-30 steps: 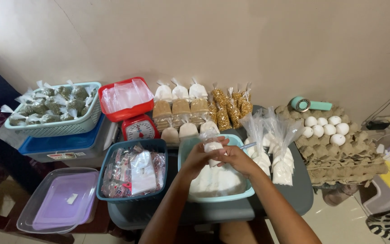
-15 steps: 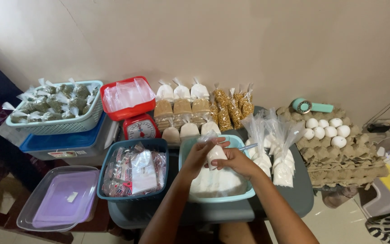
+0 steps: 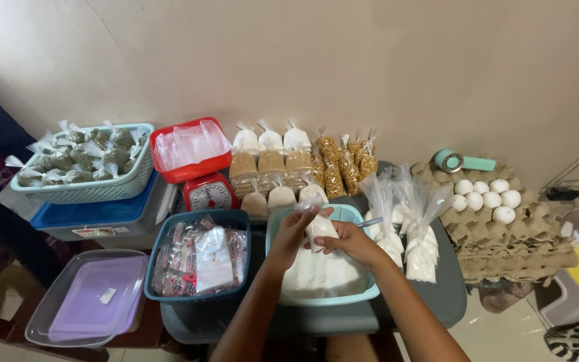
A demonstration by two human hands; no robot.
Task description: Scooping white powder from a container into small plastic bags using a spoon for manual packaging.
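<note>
White powder fills the small bag (image 3: 321, 230) pinched by both the left hand (image 3: 294, 234) and right hand (image 3: 351, 243) over a teal basin (image 3: 368, 292) — filled bags (image 3: 407, 248) stand right, a blue basket (image 3: 196, 218) left.

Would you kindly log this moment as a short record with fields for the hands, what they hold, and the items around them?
left hand: left hand grips the top of a small clear bag of white powder
right hand: right hand pinches the same bag from the side
below hands: light blue basin holding white powder
left of basin: dark blue basket of packets
right of basin: filled powder bags, standing untied
behind: red kitchen scale; tied bags of brown sugar
far right: white eggs on stacked cardboard trays
</note>
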